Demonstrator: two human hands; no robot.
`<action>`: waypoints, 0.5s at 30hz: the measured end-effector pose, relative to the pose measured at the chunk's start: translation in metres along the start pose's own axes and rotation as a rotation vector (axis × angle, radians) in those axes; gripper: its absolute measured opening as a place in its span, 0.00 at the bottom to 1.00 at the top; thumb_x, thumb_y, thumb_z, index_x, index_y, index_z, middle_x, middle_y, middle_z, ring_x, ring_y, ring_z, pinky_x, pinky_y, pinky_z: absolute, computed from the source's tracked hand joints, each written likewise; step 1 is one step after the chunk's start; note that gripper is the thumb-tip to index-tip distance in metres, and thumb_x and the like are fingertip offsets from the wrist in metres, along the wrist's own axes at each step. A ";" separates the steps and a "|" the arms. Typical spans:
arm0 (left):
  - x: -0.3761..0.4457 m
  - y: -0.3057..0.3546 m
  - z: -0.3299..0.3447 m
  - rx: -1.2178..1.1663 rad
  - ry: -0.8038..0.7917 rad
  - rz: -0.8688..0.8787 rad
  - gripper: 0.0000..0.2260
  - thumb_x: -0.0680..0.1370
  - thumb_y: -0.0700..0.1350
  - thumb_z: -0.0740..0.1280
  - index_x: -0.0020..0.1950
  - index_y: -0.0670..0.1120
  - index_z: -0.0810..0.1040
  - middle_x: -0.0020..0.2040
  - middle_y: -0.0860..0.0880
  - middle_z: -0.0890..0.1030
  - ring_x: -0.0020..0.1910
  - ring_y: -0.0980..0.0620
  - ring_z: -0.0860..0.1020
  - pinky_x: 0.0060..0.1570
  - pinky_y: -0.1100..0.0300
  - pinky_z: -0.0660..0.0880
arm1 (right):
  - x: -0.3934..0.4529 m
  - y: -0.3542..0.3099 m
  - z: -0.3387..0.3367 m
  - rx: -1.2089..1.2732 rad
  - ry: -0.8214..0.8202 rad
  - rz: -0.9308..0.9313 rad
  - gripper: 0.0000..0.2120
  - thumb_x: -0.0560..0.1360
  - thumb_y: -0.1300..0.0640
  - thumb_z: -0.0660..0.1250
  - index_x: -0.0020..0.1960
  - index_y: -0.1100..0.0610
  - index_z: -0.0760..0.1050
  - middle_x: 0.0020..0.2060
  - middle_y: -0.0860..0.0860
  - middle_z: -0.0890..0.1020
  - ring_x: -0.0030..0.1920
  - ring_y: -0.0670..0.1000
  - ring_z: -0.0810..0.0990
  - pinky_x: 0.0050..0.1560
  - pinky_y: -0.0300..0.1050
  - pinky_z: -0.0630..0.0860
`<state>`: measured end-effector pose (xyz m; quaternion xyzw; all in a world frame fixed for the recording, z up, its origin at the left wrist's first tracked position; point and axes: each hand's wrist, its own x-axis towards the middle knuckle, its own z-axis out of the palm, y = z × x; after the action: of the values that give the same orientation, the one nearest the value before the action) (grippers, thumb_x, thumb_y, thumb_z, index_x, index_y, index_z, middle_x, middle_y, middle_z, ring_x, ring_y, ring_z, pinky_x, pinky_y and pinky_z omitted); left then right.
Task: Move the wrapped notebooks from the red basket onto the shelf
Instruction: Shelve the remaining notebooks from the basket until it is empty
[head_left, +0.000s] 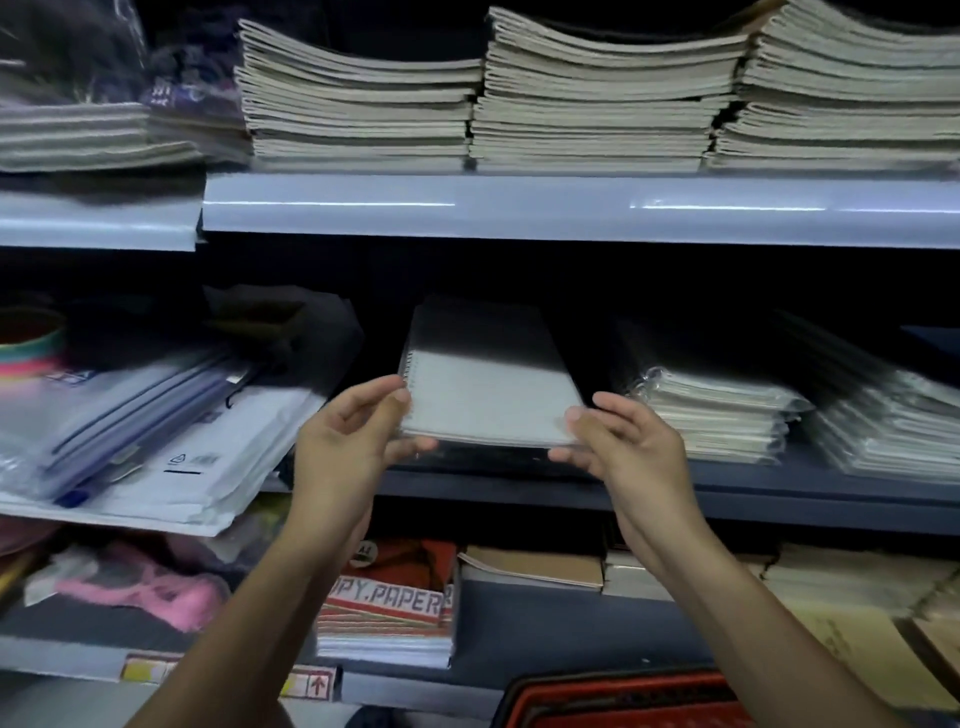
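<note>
Wrapped notebook (488, 384) (spiral-bound) pinched by both hands' fingers (400, 397) over dim grey shelf (779, 499).

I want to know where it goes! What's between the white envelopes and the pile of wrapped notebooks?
In the head view, a notebook, held by the left hand and right hand.
</note>
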<state>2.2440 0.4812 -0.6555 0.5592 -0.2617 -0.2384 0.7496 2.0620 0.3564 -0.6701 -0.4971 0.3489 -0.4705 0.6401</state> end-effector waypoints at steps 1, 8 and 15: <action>-0.007 -0.002 -0.001 0.032 0.007 0.023 0.12 0.78 0.43 0.71 0.60 0.46 0.81 0.51 0.46 0.87 0.42 0.47 0.87 0.51 0.54 0.81 | -0.003 0.004 -0.004 0.018 -0.014 0.003 0.21 0.74 0.62 0.75 0.64 0.59 0.75 0.58 0.55 0.82 0.43 0.58 0.88 0.55 0.49 0.83; -0.015 -0.029 -0.003 0.223 0.103 0.239 0.15 0.74 0.42 0.75 0.60 0.50 0.82 0.53 0.42 0.85 0.41 0.50 0.86 0.40 0.67 0.80 | -0.012 0.017 -0.016 -0.115 0.010 -0.149 0.14 0.75 0.63 0.73 0.60 0.58 0.79 0.42 0.53 0.88 0.45 0.52 0.88 0.55 0.41 0.81; 0.030 -0.031 0.011 0.360 0.197 0.304 0.15 0.74 0.49 0.76 0.60 0.51 0.83 0.57 0.54 0.80 0.34 0.62 0.73 0.40 0.74 0.73 | 0.033 0.021 0.005 -0.187 0.077 -0.205 0.10 0.74 0.60 0.75 0.55 0.57 0.82 0.35 0.55 0.86 0.33 0.49 0.84 0.46 0.45 0.83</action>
<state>2.2577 0.4459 -0.6791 0.6586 -0.3066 -0.0167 0.6870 2.0822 0.3281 -0.6880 -0.5691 0.3627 -0.5177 0.5258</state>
